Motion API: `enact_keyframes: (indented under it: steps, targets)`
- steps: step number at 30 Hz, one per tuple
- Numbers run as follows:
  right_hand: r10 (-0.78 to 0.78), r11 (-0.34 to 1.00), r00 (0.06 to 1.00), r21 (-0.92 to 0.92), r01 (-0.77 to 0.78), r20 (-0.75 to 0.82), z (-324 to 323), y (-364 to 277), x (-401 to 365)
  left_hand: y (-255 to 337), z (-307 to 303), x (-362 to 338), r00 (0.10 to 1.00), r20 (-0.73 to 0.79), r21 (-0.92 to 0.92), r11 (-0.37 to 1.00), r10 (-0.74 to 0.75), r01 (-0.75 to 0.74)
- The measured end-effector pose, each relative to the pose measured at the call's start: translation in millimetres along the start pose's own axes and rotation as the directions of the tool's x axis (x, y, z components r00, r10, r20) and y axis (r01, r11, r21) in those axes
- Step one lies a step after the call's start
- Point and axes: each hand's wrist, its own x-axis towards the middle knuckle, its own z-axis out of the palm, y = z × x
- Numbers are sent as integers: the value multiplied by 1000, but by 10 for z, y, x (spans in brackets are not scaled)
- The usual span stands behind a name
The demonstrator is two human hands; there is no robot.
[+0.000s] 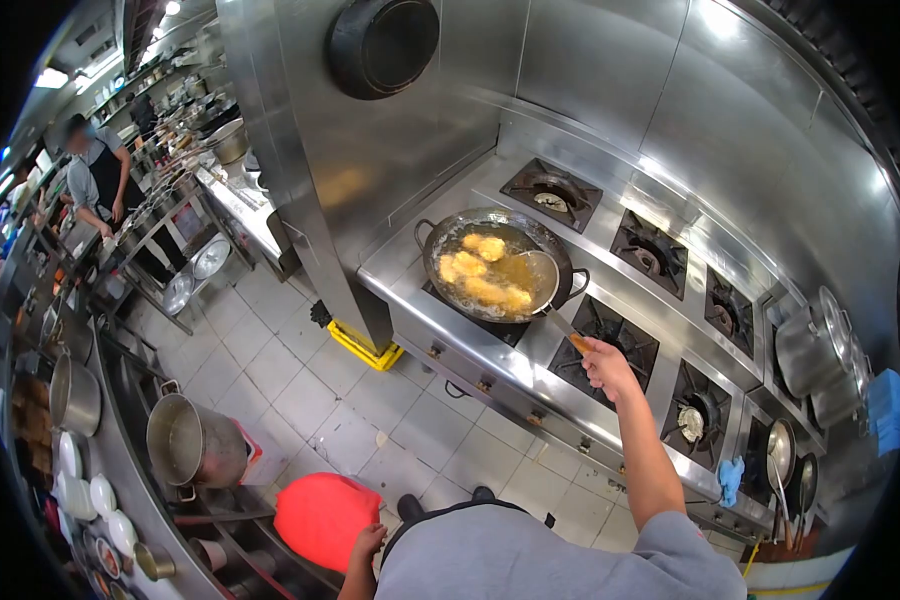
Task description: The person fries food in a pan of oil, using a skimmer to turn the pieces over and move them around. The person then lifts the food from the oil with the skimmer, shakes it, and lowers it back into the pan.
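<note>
My right hand [607,367] is closed around the wooden handle of a skimmer [542,275], whose round head lies in the wok at its right side. The wok [432,262], dark with two loop handles, sits on the stove and holds bubbling oil. Several golden battered pieces [485,247] float in the oil, mostly left of and below the skimmer head. My left hand [370,542] hangs low at my side, next to a red rounded cover [320,515]; its fingers are mostly hidden from above.
The steel stove [530,375] has several other burners right of the wok. Pots [810,345] and pans [780,450] stand at its right end. A blue cloth [730,480] hangs on the front edge. A large pot [198,445] stands lower left. Another person [105,180] works at a far counter.
</note>
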Motion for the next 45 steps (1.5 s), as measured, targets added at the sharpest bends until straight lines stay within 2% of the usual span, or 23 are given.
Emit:
enact_keyframes:
  steps: [8,14,16,17,19,20,22,25,28,32,34,35,37,38,40,41,43,44,45]
  targets:
    - [-18,998,1000,53,18,-11,145,114,-59,-4,-15,-2,999,-37,67,998,-1,4]
    - [-117,992,991,-51,114,-64,333,-25,-75,-107,-46,133,1000,0,98,995,28,-28]
    - [-225,954,966,-230,192,-130,355,33,22,-129,-37,153,1000,7,113,994,7,-8]
    - [-224,954,966,-233,191,-127,362,56,70,-138,-32,163,1000,4,90,996,10,-11]
    - [-348,859,931,-436,269,-112,372,103,186,-109,-7,133,1000,-1,64,998,14,-13]
    - [-349,858,931,-437,270,-109,362,159,263,-100,2,111,1000,-18,62,998,10,-9]
    - [-488,711,870,-608,354,-65,379,203,334,-68,2,64,999,-37,57,998,7,-5]
    - [-499,676,865,-648,352,-51,473,122,228,-52,8,22,999,-32,32,999,-2,3]
    - [-472,747,879,-559,359,-66,441,217,327,-54,8,-5,999,-50,13,1000,-20,20]
    - [-506,745,859,-542,389,-79,428,240,301,-23,2,-34,999,-41,31,999,-17,18]
    - [-335,885,935,-381,268,-120,446,136,211,-30,-1,-11,999,-32,42,999,-16,18]
    - [-335,886,934,-380,267,-123,448,84,159,-33,0,4,999,-37,38,999,-16,17]
    - [-158,985,981,-79,150,-110,448,2,88,-15,4,12,999,-41,35,999,-14,15]
    - [-159,986,981,-79,150,-111,427,-6,99,-9,12,15,999,-47,25,1000,-12,13]
    - [-150,981,986,115,159,-78,364,-31,118,25,16,12,999,-52,17,1000,-10,11]
    - [-150,980,985,116,159,-80,338,-54,130,44,16,11,999,-49,19,1000,-6,7]
    - [-211,977,964,-48,206,-163,300,-147,145,38,9,41,999,-44,22,1000,-1,2]
    - [-212,977,963,-47,207,-164,256,-157,206,37,5,57,999,-34,36,999,-5,6]
    - [-356,922,910,-239,305,-210,183,-127,329,43,0,68,1000,-24,49,999,-9,11]
